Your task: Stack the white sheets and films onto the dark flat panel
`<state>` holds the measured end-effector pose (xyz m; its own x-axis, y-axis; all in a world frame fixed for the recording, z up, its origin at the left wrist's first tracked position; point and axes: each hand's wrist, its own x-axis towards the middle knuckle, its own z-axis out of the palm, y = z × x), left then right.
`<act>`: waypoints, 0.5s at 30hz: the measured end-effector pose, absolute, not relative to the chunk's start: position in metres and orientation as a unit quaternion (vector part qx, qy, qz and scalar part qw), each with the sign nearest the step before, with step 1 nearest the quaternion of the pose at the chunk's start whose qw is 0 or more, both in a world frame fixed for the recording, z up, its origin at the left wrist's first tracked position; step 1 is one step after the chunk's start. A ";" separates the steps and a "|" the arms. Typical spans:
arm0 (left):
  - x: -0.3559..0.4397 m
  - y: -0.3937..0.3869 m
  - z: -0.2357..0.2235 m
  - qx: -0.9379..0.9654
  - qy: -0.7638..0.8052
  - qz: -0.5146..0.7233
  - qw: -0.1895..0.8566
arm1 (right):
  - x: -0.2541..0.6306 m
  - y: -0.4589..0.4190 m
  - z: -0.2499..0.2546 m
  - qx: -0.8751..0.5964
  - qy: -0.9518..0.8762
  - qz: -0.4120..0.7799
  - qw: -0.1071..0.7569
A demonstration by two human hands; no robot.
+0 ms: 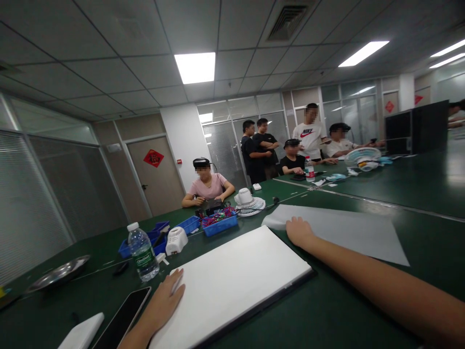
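My left hand [169, 298] lies along the left edge of a white sheet [236, 276], its fingers stretched out and the thumb apart. The white sheet sits on a thin, dark-edged board or pad on the green table. My right hand [300, 233] is at the near edge of a pale translucent sheet [348, 232] to the right, with the fingers bent over that edge and the thumb hidden. This sheet's left end curls up slightly. A black-screened phone [123, 317] lies beside my left forearm.
A water bottle [142, 254] stands beyond my left hand. Blue bins [220, 227] with wires, white fan parts [249, 203] and a metal dish [60, 274] are on the green table [290, 315]. A co-worker [208, 186] sits opposite; several people are farther back.
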<state>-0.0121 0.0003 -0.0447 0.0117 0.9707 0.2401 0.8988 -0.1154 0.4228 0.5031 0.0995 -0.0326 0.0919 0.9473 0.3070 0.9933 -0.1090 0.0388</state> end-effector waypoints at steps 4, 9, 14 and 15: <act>-0.011 0.000 -0.044 0.713 0.659 0.228 0.072 | 0.502 0.093 -0.023 -0.729 -0.666 -0.120 0.108; -0.012 0.001 -0.044 0.714 0.661 0.220 0.068 | 0.503 0.074 0.005 -0.696 -0.688 -0.124 0.164; -0.016 0.002 -0.045 0.713 0.658 0.230 0.074 | 0.457 0.046 0.016 -0.602 -0.762 -0.117 0.206; -0.017 0.001 -0.045 0.713 0.657 0.231 0.076 | 0.442 0.038 0.013 -0.571 -0.789 -0.107 0.201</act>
